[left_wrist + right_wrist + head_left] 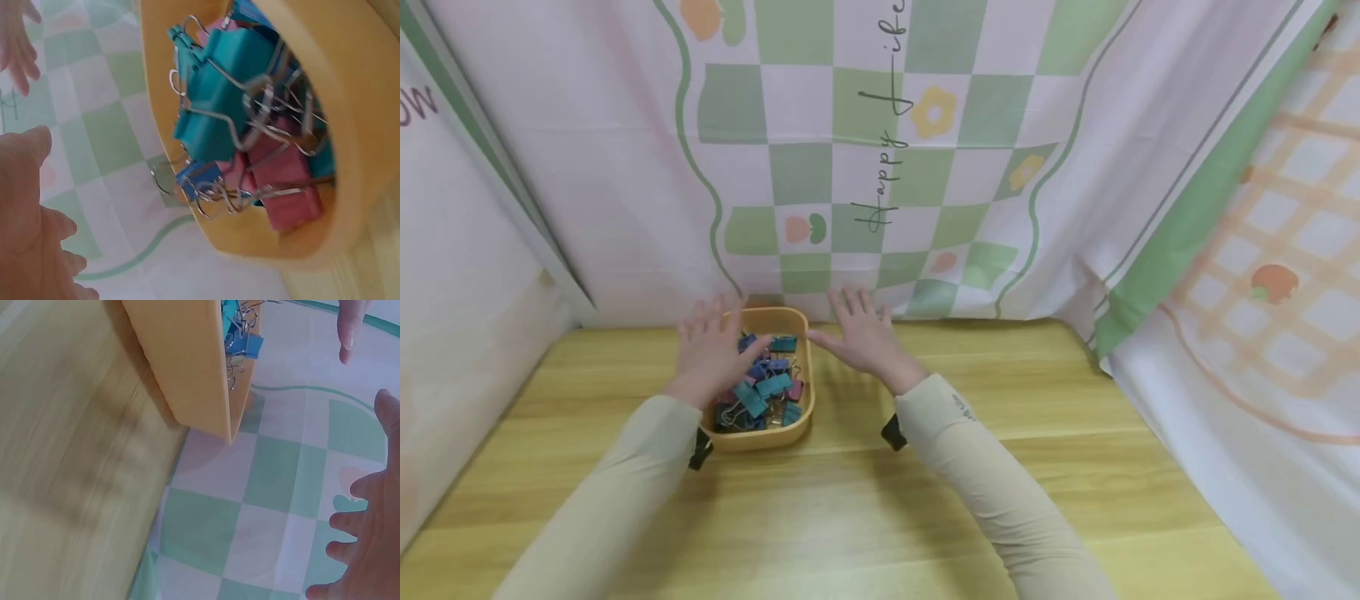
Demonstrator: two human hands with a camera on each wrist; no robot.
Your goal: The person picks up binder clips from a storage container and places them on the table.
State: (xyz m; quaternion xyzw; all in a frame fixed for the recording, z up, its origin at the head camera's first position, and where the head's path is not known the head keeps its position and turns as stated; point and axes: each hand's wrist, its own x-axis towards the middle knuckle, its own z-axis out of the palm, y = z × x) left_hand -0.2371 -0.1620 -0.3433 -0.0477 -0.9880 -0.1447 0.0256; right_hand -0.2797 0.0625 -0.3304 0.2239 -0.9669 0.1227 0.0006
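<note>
A yellow-orange plastic basket (811,392) stands toward the back of the table, filled with binder clips (772,385) in teal, blue and pink with silver wire handles. Above its left side hovers my left hand (709,354), fingers spread and holding nothing. My right hand (868,340) is held over the table just right of the basket, its fingers also spread, thumb pointing at the rim. In the left wrist view, a large teal binder clip (219,94) lies on top of pink ones. The right wrist view shows the basket's outer wall (187,362) and a blue clip (245,345).
The basket rests on a wood-grain table (820,517). A white and green checkered curtain (865,175) hangs right behind the table's back edge. Further cloth walls stand at the left (467,208) and right (1262,333). Dark wrist cameras hang under both sleeves.
</note>
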